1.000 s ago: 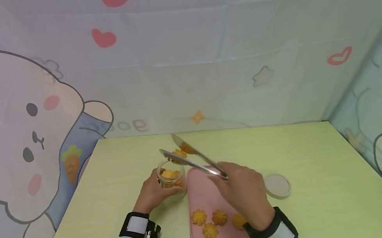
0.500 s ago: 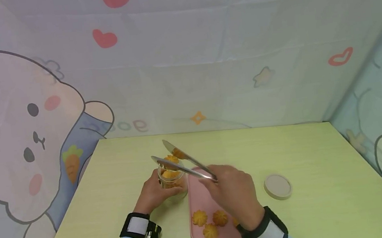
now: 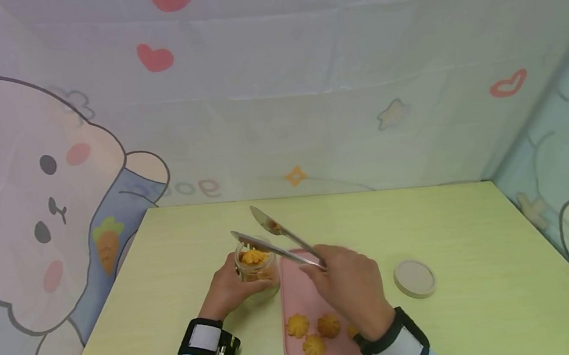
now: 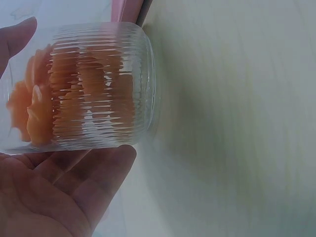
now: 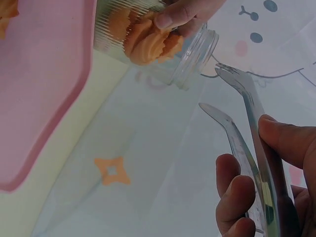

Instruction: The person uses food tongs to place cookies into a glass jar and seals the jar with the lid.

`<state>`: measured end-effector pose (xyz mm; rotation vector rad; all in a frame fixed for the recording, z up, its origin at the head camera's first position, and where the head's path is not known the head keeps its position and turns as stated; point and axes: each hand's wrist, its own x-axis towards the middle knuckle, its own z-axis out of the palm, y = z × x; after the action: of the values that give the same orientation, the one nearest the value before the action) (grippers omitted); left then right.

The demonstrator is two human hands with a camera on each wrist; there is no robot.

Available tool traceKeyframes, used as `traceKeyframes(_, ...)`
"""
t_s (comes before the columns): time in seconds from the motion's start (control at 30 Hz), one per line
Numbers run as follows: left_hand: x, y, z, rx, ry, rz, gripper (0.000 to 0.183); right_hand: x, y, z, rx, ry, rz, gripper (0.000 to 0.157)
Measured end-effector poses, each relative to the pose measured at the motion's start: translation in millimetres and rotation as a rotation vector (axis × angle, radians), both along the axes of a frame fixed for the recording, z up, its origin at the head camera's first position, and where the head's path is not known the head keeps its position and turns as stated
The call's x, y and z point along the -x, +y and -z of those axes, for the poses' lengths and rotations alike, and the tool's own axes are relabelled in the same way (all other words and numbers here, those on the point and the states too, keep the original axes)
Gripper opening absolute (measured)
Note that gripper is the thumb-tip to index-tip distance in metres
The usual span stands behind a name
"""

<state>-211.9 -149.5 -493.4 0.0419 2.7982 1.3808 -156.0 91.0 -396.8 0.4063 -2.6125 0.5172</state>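
My left hand (image 3: 234,287) grips a clear ribbed glass jar (image 4: 143,89) that stands on the table beside the tray. Several golden, swirl-shaped cookies (image 4: 66,94) fill much of the jar, the top one below its mouth. With my right hand (image 3: 352,287) I hold metal tongs (image 3: 284,250), thumb on one arm and fingers curled at the other. Their tips are spread apart over the jar's mouth, with nothing between them. More cookies (image 3: 313,347) lie at the near end of the pink tray (image 3: 303,292); my right wrist partly hides one.
A round whitish lid (image 3: 414,278) lies on the pale yellow table (image 3: 481,237), right of the tray. Behind the table hangs a printed cloth (image 3: 305,81) with a cartoon rabbit and hearts.
The tongs moved left over the jar and spread, letting a cookie drop inside. They have since lifted slightly back to the right. My left hand and the jar stayed in place.
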Motion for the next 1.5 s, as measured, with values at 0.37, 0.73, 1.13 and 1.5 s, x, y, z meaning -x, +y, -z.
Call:
traceKeyframes(0.37,-0.9,-1.6,-1.8,-0.012,0.01,0.017,0.098,-2.7,3.1,-0.4,0.038,-0.027,0.006,0.023)
traceKeyframes(0.73,0.7,-1.8,0.2,-0.001,0.004,0.011,0.099,-6.3,7.9,-2.5,0.056,0.008,0.009,0.024)
traceKeyframes(1.13,1.7,-3.2,-0.1,0.011,-0.003,0.007,0.099,-7.6,10.3,-1.4,0.071,-0.021,0.034,0.03)
traceKeyframes(1.5,2.4,-4.5,-0.7,0.007,0.015,0.016,0.099,-8.0,12.8,-3.3,0.066,-0.026,0.044,0.03)
